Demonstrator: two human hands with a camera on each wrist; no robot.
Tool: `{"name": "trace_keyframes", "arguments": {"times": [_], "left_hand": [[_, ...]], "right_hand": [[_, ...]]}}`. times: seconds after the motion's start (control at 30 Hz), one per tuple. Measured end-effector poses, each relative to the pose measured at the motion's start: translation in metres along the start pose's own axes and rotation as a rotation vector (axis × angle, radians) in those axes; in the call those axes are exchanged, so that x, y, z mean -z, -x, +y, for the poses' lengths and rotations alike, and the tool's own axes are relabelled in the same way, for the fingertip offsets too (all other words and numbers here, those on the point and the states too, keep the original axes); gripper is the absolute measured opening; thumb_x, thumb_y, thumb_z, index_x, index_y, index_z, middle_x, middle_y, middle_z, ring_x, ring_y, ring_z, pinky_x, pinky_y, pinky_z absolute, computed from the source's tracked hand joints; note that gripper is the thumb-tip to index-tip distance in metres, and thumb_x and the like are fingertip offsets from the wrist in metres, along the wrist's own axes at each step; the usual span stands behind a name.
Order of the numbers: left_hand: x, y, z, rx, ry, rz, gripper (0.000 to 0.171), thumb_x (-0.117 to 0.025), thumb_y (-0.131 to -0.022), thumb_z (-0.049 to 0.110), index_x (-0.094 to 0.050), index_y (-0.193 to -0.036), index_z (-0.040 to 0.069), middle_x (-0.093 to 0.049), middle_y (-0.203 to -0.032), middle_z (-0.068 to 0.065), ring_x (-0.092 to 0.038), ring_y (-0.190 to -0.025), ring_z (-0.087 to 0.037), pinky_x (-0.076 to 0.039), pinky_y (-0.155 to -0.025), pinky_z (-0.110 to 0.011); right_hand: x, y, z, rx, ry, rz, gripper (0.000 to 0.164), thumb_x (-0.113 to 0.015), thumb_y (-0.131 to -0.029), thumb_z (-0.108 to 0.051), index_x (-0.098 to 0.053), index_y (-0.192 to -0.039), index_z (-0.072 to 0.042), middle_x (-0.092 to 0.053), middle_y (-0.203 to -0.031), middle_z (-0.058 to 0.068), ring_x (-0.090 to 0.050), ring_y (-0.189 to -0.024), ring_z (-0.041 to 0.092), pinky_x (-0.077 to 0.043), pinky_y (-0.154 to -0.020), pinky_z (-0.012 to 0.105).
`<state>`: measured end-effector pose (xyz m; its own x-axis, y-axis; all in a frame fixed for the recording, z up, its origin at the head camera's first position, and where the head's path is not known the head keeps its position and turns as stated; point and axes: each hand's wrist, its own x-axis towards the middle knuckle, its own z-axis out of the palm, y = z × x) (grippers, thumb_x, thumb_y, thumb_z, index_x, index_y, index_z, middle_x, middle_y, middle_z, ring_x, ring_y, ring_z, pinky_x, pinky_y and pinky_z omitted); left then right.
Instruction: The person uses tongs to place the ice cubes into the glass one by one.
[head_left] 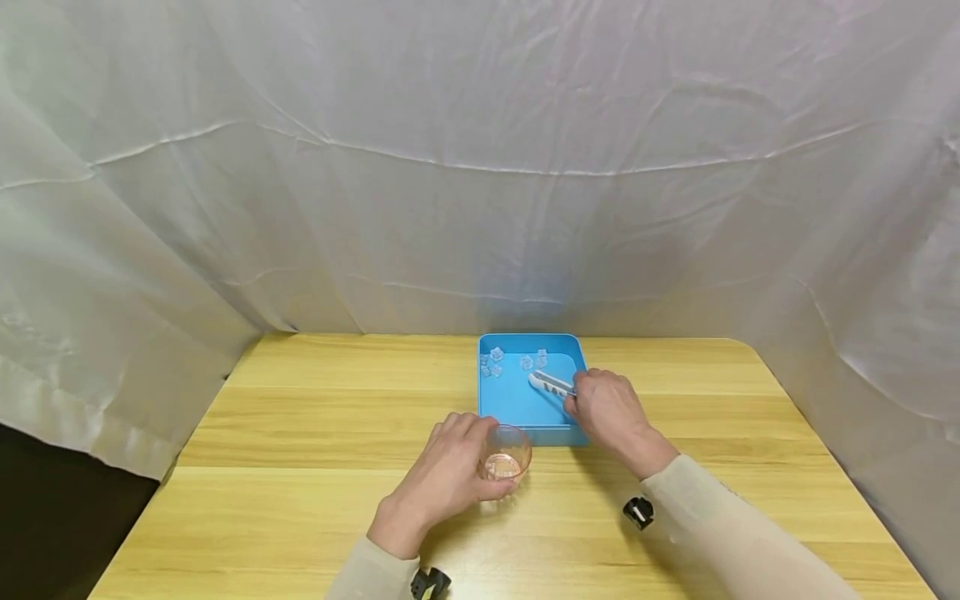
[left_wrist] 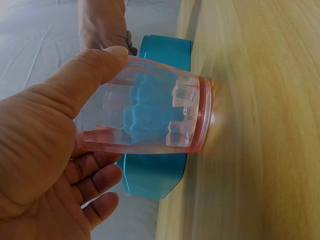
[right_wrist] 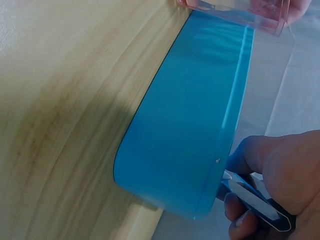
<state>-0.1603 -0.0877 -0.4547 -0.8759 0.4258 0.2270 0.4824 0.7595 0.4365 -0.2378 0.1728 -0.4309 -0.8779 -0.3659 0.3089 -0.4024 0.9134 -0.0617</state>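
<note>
My left hand (head_left: 441,475) holds a clear, pink-tinted cup (left_wrist: 150,120) by its side, thumb and fingers around it near the rim. The cup stands upright on the table, and a few clear cubes (left_wrist: 178,134) lie at its bottom. In my right hand (head_left: 611,412) is a pair of tongs (head_left: 553,384), gripped with curled fingers and reaching over the blue tray (head_left: 553,435). The tips point down toward the middle of the tray, close to two small groups of clear ice-like cubes (head_left: 527,362). More such cubes (head_left: 491,367) lie along the tray's left wall.
Underneath everything is a light wooden table (head_left: 315,433). A grey-white curtain (head_left: 480,208) hangs behind the table and along both sides. The tray's front wall is right behind the cup.
</note>
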Motion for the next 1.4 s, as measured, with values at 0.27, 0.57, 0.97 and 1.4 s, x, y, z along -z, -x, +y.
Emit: {"name": "trace_keyframes", "arguments": {"times": [0.27, 0.57, 0.97, 1.4], "left_hand": [[0.000, 0.000, 0.000, -0.001, -0.005, -0.003, 0.075, -0.089, -0.080, 0.051, -0.062, -0.137, 0.009, -0.067, -0.124, -0.004, -0.057, -0.117, -0.022, -0.047, -0.103, -0.044], [0.000, 0.000, -0.002, -0.004, -0.008, -0.007, 0.077, -0.088, -0.081, 0.051, -0.061, -0.139, 0.009, -0.066, -0.126, -0.004, -0.056, -0.118, -0.023, -0.046, -0.104, -0.044], [0.001, 0.001, -0.004, -0.014, -0.008, -0.003, 0.076, -0.089, -0.081, 0.051, -0.061, -0.137, 0.007, -0.067, -0.126, -0.005, -0.056, -0.118, -0.024, -0.046, -0.104, -0.044], [0.002, 0.001, -0.004, -0.012, -0.002, -0.003, 0.077, -0.090, -0.080, 0.049, -0.062, -0.137, 0.006, -0.067, -0.126, -0.007, -0.056, -0.118, -0.024, -0.046, -0.105, -0.046]], "right_hand": [[0.004, 0.003, 0.000, -0.001, -0.028, 0.000, 0.031, -0.071, -0.088, -0.007, -0.050, -0.065, -0.010, -0.043, -0.061, 0.001, -0.040, -0.056, 0.017, -0.039, -0.053, 0.031], [0.006, 0.008, -0.001, -0.001, -0.049, 0.023, 0.031, -0.069, -0.088, -0.006, -0.048, -0.065, -0.011, -0.041, -0.061, 0.001, -0.039, -0.056, 0.017, -0.036, -0.053, 0.030], [0.012, 0.021, -0.008, 0.001, -0.127, 0.090, 0.029, -0.071, -0.091, -0.006, -0.052, -0.069, -0.010, -0.039, -0.063, -0.001, -0.036, -0.058, 0.015, -0.031, -0.055, 0.027], [0.035, 0.042, -0.022, -0.036, -0.209, 0.112, 0.022, -0.070, -0.094, -0.009, -0.058, -0.075, -0.011, -0.047, -0.068, -0.002, -0.038, -0.063, 0.013, -0.036, -0.058, 0.028]]}}
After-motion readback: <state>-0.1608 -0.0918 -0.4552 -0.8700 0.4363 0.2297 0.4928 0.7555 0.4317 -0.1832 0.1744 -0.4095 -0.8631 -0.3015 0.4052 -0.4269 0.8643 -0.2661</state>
